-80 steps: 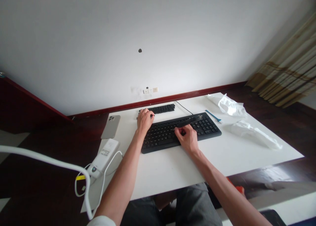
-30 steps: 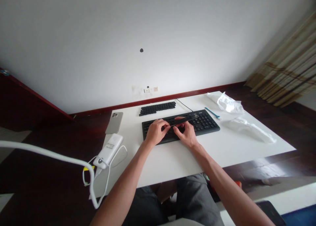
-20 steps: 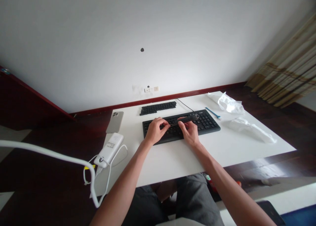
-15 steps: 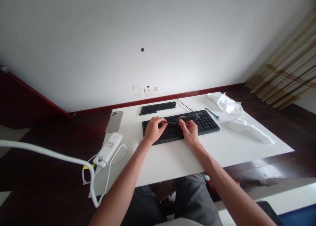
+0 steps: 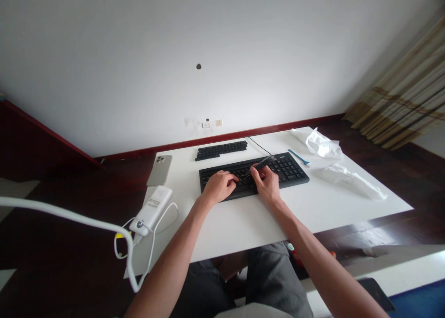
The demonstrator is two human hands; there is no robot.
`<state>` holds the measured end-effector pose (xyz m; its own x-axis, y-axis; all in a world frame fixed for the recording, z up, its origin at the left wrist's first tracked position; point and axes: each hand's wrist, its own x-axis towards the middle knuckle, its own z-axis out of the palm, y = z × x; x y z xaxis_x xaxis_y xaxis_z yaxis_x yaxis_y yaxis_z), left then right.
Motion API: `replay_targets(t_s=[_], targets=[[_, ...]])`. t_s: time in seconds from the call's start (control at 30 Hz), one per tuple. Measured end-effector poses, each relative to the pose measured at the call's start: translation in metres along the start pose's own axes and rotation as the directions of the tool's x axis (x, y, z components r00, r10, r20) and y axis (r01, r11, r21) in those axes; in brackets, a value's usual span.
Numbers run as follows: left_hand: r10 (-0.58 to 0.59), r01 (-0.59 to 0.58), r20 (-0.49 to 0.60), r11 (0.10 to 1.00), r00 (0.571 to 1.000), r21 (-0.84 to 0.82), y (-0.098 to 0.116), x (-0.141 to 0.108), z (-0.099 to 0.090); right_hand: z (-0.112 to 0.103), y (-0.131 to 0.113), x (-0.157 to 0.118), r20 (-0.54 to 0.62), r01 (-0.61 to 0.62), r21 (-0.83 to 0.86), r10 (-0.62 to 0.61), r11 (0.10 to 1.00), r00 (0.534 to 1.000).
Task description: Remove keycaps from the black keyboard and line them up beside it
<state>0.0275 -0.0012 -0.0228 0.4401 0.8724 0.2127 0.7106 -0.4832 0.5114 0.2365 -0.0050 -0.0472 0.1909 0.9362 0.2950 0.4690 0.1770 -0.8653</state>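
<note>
My right hand [image 5: 267, 183] is over the right middle of a black computer keyboard [image 5: 288, 172], holding a slim dark tool [image 5: 264, 162] whose thin tip points down-left across the keys. My left hand [image 5: 219, 187] rests on the keyboard's left keys, with its fingers curled and nothing visible in them. A short strip of black keycaps [image 5: 221, 148] lies on the table behind the keyboard, beyond both hands. The keys under my palms are hidden.
The white table [image 5: 225, 230] holds a phone [image 5: 159, 170], a white power bank [image 5: 151, 210] with a cable, a blue plastic tool [image 5: 298, 157] and crumpled clear plastic wrap [image 5: 323, 144]. A thick white cable [image 5: 69, 214] crosses the foreground.
My left hand has moved away from the dark tool and down onto the left keys. The tool now sits tilted in my right hand alone, and my hands stand further apart.
</note>
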Motion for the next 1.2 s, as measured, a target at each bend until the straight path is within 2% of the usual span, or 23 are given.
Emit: replay_targets(t_s=[0.43,0.7,0.93,1.07,1.2], targets=[[-0.052,0.054,0.038,0.996,0.998,-0.065,0.0061,0.0009,-0.0037,-0.0017,-0.007,-0.0015,0.037,0.032,-0.083,-0.029,0.996,0.999],[-0.062,0.068,0.069,0.995,0.996,-0.077,0.0067,0.0007,-0.0074,-0.0029,-0.005,-0.0013,0.103,0.06,-0.106,-0.049,0.993,0.994],[-0.043,0.05,0.073,0.995,0.996,-0.092,0.001,0.0003,-0.0081,-0.0044,-0.006,-0.0041,0.224,0.077,0.019,-0.079,0.997,0.971],[-0.042,0.045,0.027,0.994,0.999,-0.103,-0.0011,0.0005,-0.0086,-0.0066,-0.0085,-0.0045,0.31,0.101,0.018,-0.102,0.995,0.945],[-0.039,0.04,0.006,0.998,0.999,-0.045,-0.0003,0.0006,-0.0063,-0.0071,-0.01,-0.0035,0.374,0.127,0.02,-0.126,0.992,0.919]])
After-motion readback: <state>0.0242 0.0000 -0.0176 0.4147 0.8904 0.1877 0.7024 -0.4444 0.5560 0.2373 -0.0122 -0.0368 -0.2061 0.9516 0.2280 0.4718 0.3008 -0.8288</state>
